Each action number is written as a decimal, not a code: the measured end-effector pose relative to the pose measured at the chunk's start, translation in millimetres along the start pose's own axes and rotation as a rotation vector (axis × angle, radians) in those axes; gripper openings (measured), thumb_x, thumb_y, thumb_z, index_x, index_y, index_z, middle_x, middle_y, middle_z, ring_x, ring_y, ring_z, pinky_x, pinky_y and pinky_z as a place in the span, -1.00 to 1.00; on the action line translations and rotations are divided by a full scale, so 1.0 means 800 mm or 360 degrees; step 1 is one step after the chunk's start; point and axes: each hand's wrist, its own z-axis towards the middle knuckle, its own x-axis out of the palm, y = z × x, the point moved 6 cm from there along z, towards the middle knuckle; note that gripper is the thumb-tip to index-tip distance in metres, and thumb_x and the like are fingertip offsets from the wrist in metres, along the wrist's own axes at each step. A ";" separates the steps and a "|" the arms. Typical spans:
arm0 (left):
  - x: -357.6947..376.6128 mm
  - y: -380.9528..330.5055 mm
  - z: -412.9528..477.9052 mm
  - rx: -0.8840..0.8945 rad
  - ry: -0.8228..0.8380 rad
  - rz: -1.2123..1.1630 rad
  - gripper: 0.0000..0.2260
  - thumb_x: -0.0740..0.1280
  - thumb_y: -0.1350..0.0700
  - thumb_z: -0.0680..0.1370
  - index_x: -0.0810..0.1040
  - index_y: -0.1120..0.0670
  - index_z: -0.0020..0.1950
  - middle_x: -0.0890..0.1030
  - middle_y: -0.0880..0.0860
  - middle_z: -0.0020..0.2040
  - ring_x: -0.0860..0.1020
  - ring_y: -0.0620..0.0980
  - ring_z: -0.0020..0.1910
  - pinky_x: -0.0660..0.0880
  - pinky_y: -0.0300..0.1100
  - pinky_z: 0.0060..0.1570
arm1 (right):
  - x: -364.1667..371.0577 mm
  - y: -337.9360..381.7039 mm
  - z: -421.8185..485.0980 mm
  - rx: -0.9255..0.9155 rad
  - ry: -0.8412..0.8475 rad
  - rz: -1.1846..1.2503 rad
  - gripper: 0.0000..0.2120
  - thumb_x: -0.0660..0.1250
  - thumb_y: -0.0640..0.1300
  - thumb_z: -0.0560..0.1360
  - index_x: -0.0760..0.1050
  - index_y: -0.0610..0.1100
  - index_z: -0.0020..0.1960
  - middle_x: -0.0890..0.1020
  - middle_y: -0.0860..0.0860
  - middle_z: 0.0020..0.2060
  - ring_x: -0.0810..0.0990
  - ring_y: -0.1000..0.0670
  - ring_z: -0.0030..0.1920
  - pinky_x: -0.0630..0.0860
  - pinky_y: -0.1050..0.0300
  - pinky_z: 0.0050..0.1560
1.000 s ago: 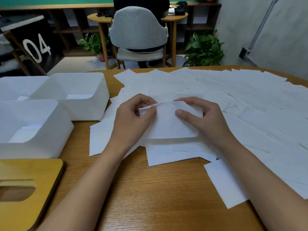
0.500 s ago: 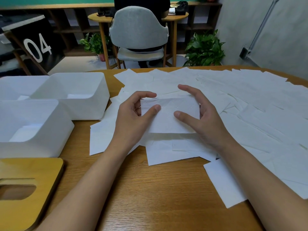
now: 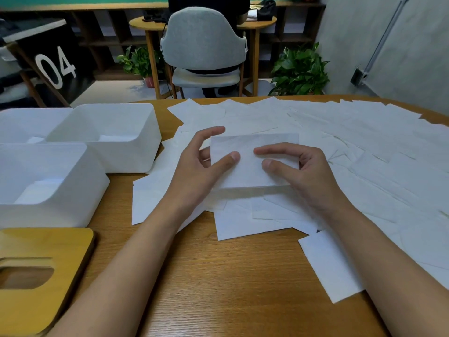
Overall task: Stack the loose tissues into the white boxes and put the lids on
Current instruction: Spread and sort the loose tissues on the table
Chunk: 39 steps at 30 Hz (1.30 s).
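A folded white tissue (image 3: 250,147) is held just above the pile at the table's middle. My left hand (image 3: 201,166) pinches its left edge, thumb on top and fingers behind. My right hand (image 3: 301,171) pinches its right side, thumb and forefinger lying on its face. Loose tissues (image 3: 364,142) cover the right half of the table in overlapping sheets. Three open white boxes stand at the left: the near one (image 3: 73,190), a middle one (image 3: 136,152) and a far one (image 3: 21,120), each with a few tissues inside. A wooden lid (image 3: 43,259) with an oval slot lies at the near left.
Bare wooden table (image 3: 218,283) stretches between my forearms toward the near edge. A single tissue (image 3: 332,266) lies near my right forearm. Beyond the table stand a grey chair (image 3: 204,47), two potted plants and dark shelving.
Both hands have folded the tissue over and lifted it slightly. My right forefinger has come down from the top edge onto the tissue's face, and my left forefinger has straightened behind it.
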 end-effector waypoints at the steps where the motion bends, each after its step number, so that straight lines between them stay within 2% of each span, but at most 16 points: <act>1: 0.002 -0.003 -0.002 0.0056 0.0011 0.0017 -0.54 0.51 0.05 0.57 0.48 -0.15 0.43 0.72 -0.15 0.01 0.69 -0.21 0.00 0.57 -0.35 -0.17 | -0.001 -0.001 0.000 0.0009 0.0004 -0.0029 -0.77 0.45 -0.30 0.57 0.74 -0.05 0.12 0.75 0.12 0.09 0.66 0.12 0.22 0.53 0.12 0.34; 3: 0.005 -0.006 -0.004 0.0235 -0.0046 0.0233 -0.51 0.53 0.10 0.57 0.44 -0.11 0.44 0.71 -0.13 -0.01 0.67 -0.16 -0.01 0.57 -0.31 -0.16 | -0.004 -0.005 0.002 0.0023 -0.0032 -0.0130 -0.73 0.43 -0.34 0.57 0.75 -0.02 0.12 0.75 0.17 0.08 0.66 0.16 0.21 0.53 0.13 0.36; 6: 0.010 -0.006 -0.006 0.0474 -0.0094 0.0666 -0.48 0.60 0.03 0.49 0.42 -0.08 0.35 0.56 -0.12 0.09 0.56 -0.09 0.02 0.51 -0.34 -0.12 | -0.017 -0.013 0.004 0.0064 -0.0188 -0.0187 -0.68 0.39 -0.35 0.58 0.75 0.02 0.10 0.74 0.23 0.06 0.64 0.23 0.20 0.53 0.16 0.36; 10: 0.032 -0.008 -0.017 0.0750 0.0314 0.0875 -0.66 0.67 -0.04 0.40 0.63 -0.02 0.05 0.52 -0.10 0.02 0.52 -0.08 -0.04 0.36 -0.41 -0.07 | -0.030 -0.019 0.006 0.0115 -0.0324 -0.0242 -0.66 0.38 -0.34 0.56 0.75 0.05 0.10 0.73 0.28 0.06 0.62 0.28 0.20 0.50 0.15 0.38; 12: 0.039 -0.002 -0.021 0.0693 0.0499 0.0886 -0.68 0.69 -0.11 0.35 0.71 -0.05 0.00 0.53 -0.12 -0.01 0.53 -0.10 -0.01 0.42 -0.34 -0.03 | -0.031 -0.020 0.006 0.0135 -0.0338 -0.0267 -0.66 0.38 -0.33 0.56 0.75 0.07 0.10 0.72 0.31 0.07 0.60 0.31 0.21 0.48 0.16 0.39; 15: 0.049 0.009 -0.024 0.0583 0.0700 0.0980 -0.65 0.66 -0.20 0.35 0.75 -0.13 0.05 0.56 -0.15 -0.03 0.56 -0.09 0.01 0.48 -0.23 -0.06 | -0.031 -0.022 0.006 0.0166 -0.0346 -0.0247 -0.66 0.39 -0.30 0.57 0.75 0.10 0.10 0.71 0.33 0.09 0.59 0.32 0.22 0.48 0.20 0.37; 21: 0.058 0.013 -0.028 0.0598 0.0704 0.0929 -0.85 0.59 -0.04 0.49 0.78 -0.12 0.05 0.64 -0.16 0.00 0.60 -0.10 0.09 0.54 -0.11 0.05 | -0.028 -0.017 0.006 0.0128 -0.0294 -0.0208 -0.67 0.38 -0.32 0.59 0.74 0.06 0.13 0.71 0.34 0.08 0.58 0.36 0.19 0.46 0.41 0.26; 27: 0.055 0.016 -0.024 0.0448 0.0678 0.0768 -0.93 0.53 0.09 0.57 0.81 -0.03 0.02 0.70 -0.14 -0.02 0.65 -0.11 0.00 0.46 -0.35 -0.02 | -0.023 -0.015 0.006 0.0126 -0.0215 -0.0261 -0.68 0.37 -0.30 0.59 0.74 0.06 0.14 0.71 0.31 0.11 0.57 0.34 0.22 0.42 0.49 0.23; 31: 0.055 0.015 -0.023 0.0525 0.0637 0.0790 -0.93 0.49 0.10 0.61 0.78 0.04 0.01 0.69 -0.13 -0.05 0.64 -0.09 -0.06 0.42 -0.38 -0.08 | -0.021 -0.017 0.006 0.0145 -0.0181 -0.0261 -0.72 0.39 -0.26 0.60 0.73 0.07 0.13 0.72 0.27 0.12 0.58 0.33 0.24 0.40 0.49 0.22; 35: 0.039 -0.002 -0.019 0.0594 0.0369 0.0713 -0.86 0.38 0.02 0.62 0.72 -0.01 0.08 0.69 -0.19 -0.01 0.58 -0.07 0.08 0.41 -0.29 -0.05 | -0.016 -0.009 0.007 0.0157 -0.0144 -0.0128 -0.82 0.36 -0.08 0.65 0.74 0.01 0.10 0.74 0.23 0.08 0.59 0.29 0.23 0.40 0.20 0.37; 37: 0.026 -0.008 -0.015 0.0560 0.0220 0.0591 -0.86 0.35 0.02 0.65 0.70 0.00 0.05 0.68 -0.16 -0.03 0.57 -0.05 0.06 0.45 -0.24 -0.04 | -0.016 -0.008 0.006 0.0203 -0.0118 -0.0026 -0.70 0.31 0.13 0.65 0.75 -0.01 0.10 0.74 0.20 0.08 0.62 0.22 0.21 0.41 0.03 0.38; 39: 0.014 -0.009 -0.011 0.0493 0.0102 0.0389 -0.87 0.34 0.06 0.69 0.67 0.03 0.03 0.67 -0.10 -0.08 0.60 -0.02 -0.02 0.50 -0.14 -0.09 | -0.015 -0.014 0.005 0.0269 -0.0064 0.0078 -0.45 0.24 0.43 0.51 0.76 0.04 0.09 0.74 0.12 0.08 0.65 0.03 0.16 0.42 -0.06 0.21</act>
